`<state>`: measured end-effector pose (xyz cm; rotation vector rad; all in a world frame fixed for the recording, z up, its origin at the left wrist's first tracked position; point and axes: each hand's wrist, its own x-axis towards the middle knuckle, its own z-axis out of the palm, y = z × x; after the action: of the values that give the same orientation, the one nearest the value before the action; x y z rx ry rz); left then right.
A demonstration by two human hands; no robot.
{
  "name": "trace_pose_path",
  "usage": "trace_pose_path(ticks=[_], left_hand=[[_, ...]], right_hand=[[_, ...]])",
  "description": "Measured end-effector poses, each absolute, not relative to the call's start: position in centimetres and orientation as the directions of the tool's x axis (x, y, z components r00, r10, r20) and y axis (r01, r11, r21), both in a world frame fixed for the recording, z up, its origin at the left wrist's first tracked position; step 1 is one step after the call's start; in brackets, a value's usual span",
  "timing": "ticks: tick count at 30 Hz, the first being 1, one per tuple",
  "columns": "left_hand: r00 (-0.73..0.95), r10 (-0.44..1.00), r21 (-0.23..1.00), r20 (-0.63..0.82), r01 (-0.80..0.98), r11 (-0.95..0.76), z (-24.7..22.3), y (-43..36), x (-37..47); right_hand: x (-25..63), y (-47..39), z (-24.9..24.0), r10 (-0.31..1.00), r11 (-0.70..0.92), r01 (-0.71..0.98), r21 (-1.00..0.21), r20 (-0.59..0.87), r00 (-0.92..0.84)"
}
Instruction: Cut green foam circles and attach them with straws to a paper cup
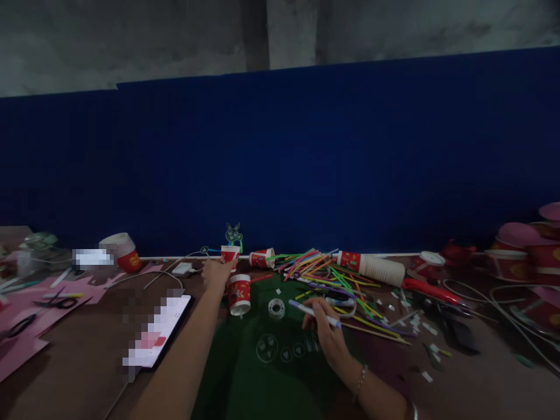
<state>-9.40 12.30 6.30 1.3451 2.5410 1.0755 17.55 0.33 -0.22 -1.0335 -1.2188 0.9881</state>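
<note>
My left hand [215, 272] reaches to the back of the table, its fingers at a small red paper cup [230, 254] with a cat-face cutout [233, 234] above it. Whether the fingers grip that cup is hard to make out. A second red cup [239, 293] stands just right of my left wrist. In my right hand [322, 322] is a white and purple marker [315, 313], held slanting over the dark green sheet [245, 367]. On that sheet lie a tape roll [276, 308], a drawn round face [267, 348] and small drawn circles [292, 352].
Colourful straws [345, 280] are heaped behind my right hand, beside a lying stack of paper cups [380, 270]. A phone [164, 329] lies left of my left arm. Scissors [56, 303] rest on pink paper [26, 344] at far left. White scraps [417, 324] are scattered at right.
</note>
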Motion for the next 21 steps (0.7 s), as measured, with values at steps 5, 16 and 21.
trace_pose_path(ticks=[5, 16, 21], left_hand=[[-0.176, 0.734, 0.276, 0.656, 0.961, -0.017, 8.9, 11.3, -5.5], [0.339, 0.932, -0.048, 0.132, 0.941, -0.335, 9.4, 15.7, -0.5], [0.231, 0.962, 0.091, 0.147, 0.965, -0.245, 10.7, 17.5, -1.4]], right_hand=[[17.5, 0.1, 0.3, 0.965, 0.253, -0.048, -0.966, 0.248, 0.089], [17.5, 0.6, 0.1, 0.962, 0.274, -0.107, -0.956, 0.269, 0.054], [17.4, 0.2, 0.7, 0.962, 0.272, -0.101, -0.957, 0.266, 0.067]])
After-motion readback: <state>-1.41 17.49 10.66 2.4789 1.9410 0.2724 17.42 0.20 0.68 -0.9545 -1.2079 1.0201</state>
